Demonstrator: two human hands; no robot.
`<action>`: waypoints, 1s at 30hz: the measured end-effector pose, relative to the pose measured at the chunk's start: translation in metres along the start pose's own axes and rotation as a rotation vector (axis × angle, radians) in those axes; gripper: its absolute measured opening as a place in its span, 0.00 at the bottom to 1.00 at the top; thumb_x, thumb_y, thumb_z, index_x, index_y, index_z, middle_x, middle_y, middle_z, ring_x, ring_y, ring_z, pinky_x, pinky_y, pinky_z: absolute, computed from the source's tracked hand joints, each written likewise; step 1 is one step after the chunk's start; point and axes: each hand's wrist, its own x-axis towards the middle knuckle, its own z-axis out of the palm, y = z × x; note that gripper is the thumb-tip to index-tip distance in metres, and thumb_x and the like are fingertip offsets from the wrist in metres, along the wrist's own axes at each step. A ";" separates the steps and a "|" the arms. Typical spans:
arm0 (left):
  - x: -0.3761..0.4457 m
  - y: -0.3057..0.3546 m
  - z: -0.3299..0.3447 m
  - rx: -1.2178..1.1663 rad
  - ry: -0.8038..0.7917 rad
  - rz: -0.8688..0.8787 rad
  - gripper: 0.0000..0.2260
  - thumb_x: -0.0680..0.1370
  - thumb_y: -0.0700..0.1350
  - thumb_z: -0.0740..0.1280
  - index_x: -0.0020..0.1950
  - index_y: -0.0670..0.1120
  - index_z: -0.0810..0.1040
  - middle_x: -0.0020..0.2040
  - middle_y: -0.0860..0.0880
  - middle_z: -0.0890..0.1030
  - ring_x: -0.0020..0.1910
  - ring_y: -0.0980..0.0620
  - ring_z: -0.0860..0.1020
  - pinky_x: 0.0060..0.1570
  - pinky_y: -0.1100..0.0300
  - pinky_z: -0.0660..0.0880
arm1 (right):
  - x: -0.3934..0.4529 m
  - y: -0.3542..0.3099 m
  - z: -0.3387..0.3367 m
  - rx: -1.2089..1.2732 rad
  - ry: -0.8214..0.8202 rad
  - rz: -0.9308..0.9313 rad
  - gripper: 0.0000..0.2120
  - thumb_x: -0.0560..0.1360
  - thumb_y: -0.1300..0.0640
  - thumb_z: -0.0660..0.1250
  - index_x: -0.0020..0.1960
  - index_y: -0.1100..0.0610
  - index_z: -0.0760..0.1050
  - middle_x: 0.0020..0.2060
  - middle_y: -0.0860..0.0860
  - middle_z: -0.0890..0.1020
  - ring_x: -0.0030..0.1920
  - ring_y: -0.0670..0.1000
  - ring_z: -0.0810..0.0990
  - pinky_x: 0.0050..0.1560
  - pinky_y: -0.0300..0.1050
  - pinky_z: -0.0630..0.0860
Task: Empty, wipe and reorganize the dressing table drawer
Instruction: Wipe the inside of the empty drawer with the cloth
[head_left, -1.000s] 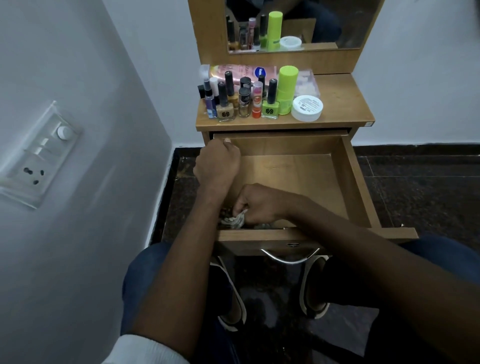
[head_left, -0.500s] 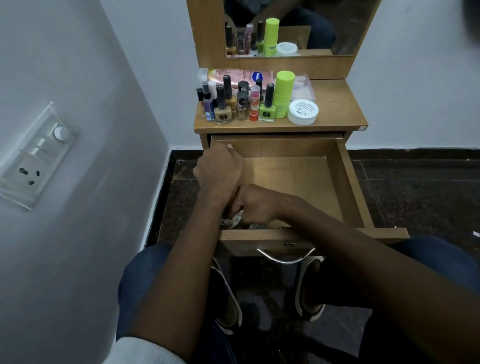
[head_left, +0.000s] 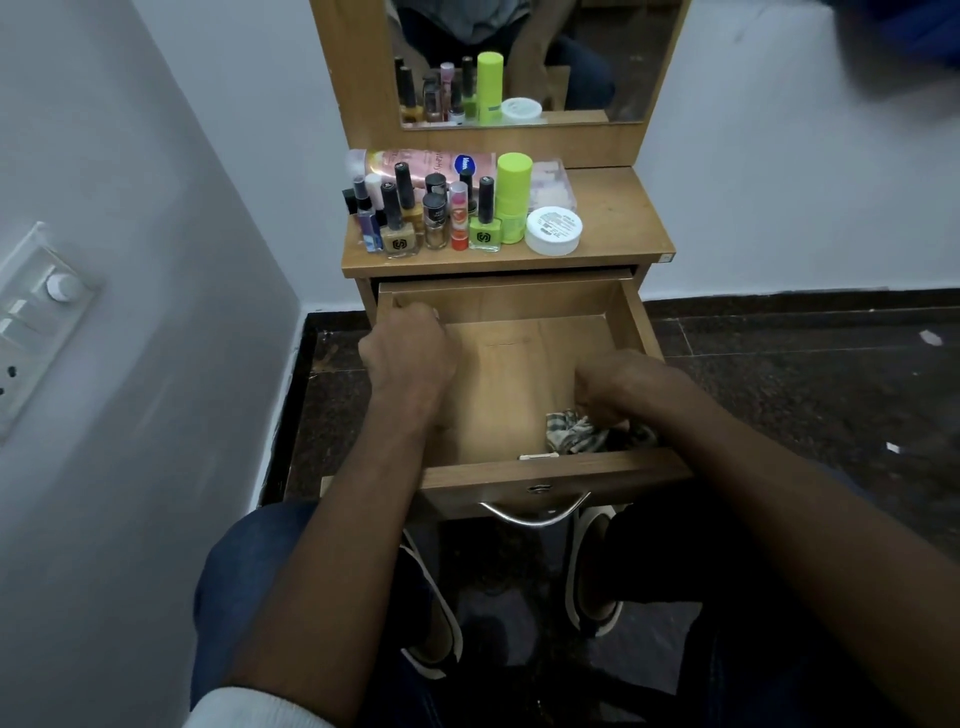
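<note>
Two hands in drawer (head_left: 644, 332), right hand (head_left: 618, 387) grip clamped on cloth (head_left: 574, 431), left hand (head_left: 408, 345) fisted on its side wall.

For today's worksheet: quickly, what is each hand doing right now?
Left hand: grips the drawer wall.
Right hand: holds the cloth.

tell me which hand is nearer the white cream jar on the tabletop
Left. The left hand grips the drawer's back-left corner, just below the tabletop where the white cream jar stands. The right hand holds the cloth near the drawer's front, farther away.
</note>
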 end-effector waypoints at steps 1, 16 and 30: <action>-0.001 0.000 0.000 -0.009 0.011 0.003 0.15 0.88 0.49 0.59 0.59 0.41 0.82 0.57 0.41 0.84 0.56 0.40 0.83 0.49 0.50 0.67 | 0.001 -0.001 0.002 0.028 0.037 0.009 0.06 0.73 0.67 0.73 0.47 0.59 0.79 0.45 0.53 0.81 0.47 0.54 0.80 0.46 0.48 0.77; 0.001 -0.002 0.001 -0.095 0.075 0.014 0.18 0.89 0.51 0.57 0.59 0.41 0.82 0.54 0.42 0.84 0.54 0.41 0.82 0.50 0.50 0.68 | 0.055 -0.010 -0.013 0.217 0.702 0.112 0.06 0.83 0.61 0.66 0.55 0.62 0.80 0.51 0.60 0.84 0.50 0.58 0.84 0.42 0.48 0.74; 0.009 -0.005 0.003 -0.330 0.150 -0.016 0.16 0.88 0.51 0.57 0.56 0.49 0.83 0.53 0.47 0.86 0.54 0.44 0.83 0.49 0.53 0.69 | 0.073 -0.102 -0.003 0.546 0.517 -0.602 0.21 0.70 0.66 0.74 0.62 0.63 0.79 0.57 0.60 0.83 0.56 0.60 0.81 0.55 0.47 0.77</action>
